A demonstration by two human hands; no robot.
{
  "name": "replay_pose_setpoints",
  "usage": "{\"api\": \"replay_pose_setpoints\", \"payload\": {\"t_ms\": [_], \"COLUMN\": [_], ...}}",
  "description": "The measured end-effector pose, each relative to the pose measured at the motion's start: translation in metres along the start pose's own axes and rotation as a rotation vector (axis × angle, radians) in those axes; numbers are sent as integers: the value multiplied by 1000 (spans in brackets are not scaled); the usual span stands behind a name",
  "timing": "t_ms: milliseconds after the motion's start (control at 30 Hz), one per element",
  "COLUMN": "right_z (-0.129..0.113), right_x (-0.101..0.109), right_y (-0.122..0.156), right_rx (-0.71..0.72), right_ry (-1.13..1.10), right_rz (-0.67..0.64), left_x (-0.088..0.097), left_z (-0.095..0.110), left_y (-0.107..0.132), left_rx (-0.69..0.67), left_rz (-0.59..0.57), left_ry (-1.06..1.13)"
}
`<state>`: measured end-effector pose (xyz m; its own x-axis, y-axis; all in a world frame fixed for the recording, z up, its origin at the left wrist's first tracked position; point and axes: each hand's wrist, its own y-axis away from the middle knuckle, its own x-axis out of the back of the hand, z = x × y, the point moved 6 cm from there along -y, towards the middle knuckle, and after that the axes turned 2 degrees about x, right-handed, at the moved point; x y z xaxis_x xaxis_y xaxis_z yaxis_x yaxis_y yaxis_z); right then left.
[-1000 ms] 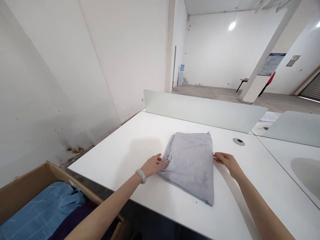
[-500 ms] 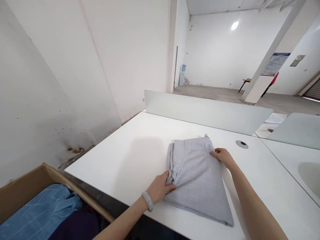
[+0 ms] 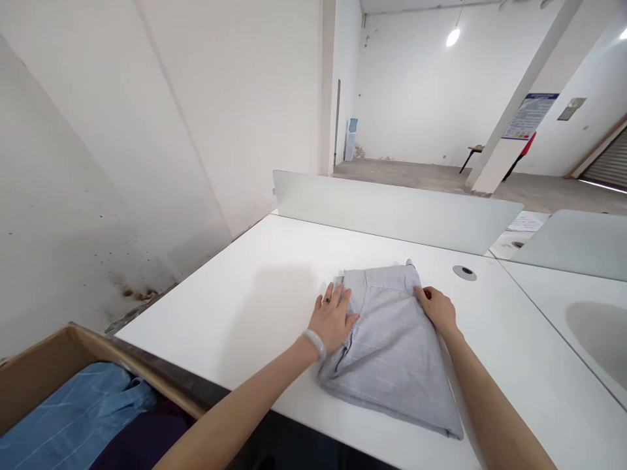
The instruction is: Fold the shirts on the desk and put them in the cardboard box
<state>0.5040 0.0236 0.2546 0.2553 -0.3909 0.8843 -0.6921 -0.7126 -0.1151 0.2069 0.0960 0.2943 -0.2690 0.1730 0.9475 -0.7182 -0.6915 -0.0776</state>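
Note:
A folded grey shirt (image 3: 392,352) with faint pale lines lies on the white desk in front of me. My left hand (image 3: 334,320), wearing a ring and a pale bangle, rests on its upper left edge with the fingers stretched out. At the upper right edge, my right hand (image 3: 437,308) pinches the cloth between thumb and curled fingers. A small corner of fabric sticks up at the top, just left of the right hand. Some of the layers on the left side are hidden under my left hand.
A cardboard box (image 3: 73,336) with a blue checked garment (image 3: 73,411) and a dark purple one (image 3: 142,444) stands at the lower left. A frosted divider (image 3: 392,209) runs along the desk's (image 3: 235,274) back edge. A cable hole (image 3: 464,273) lies at the right.
My left hand has moved up along the shirt's left edge, and its fingers have spread flat. The right hand stays at the upper right edge. The view has shifted slightly.

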Motion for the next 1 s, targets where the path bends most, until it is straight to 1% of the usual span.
{"api": "replay_pose_setpoints", "payload": {"t_ms": [67,133,200,267,367,433,467,567,667,767,800,867,933,1000], "right_z": [-2,-4,-4,-4,-4,-4,-4,-5,-2,0,0,2,2,2], "right_x": [-1,-1,0,0,0,0,0,2,3,2,2,2,1,2], "right_y": [2,3,4,4,4,4,4,2,-2,-6,-7,-8,-8,-7], "right_rx": [5,12,22,26,19,11,11,9,-30,-38,-34,-32,-26,-2], "right_ry": [35,52,66,75,70,73,77,74,28,-14,-30,-74,-144,-232], "right_rz": [7,16,28,34,34,25,18,-12,-58,-81,-81,-84,-85,-72], "left_x": [-12,-25,-35,-37,-28,-19,-16,-11,-8,-10,-11,-17,-23,-29], "left_z": [-3,-10,-15,-19,-20,-21,-23,-28,-29,-22,-17,-5,6,12], "left_y": [-27,-45,-52,-50,-31,-12,0,36,69,92,96,102,104,104], "left_rx": [22,65,89,81,66,94,128,272,415,499,502,462,392,356], "left_rz": [-22,-41,-46,-33,6,34,28,-57,-172,-304,-344,-386,-382,-347], "left_ry": [33,60,88,116,209,345,434,750,1046,1197,1221,1250,1276,1314]}}
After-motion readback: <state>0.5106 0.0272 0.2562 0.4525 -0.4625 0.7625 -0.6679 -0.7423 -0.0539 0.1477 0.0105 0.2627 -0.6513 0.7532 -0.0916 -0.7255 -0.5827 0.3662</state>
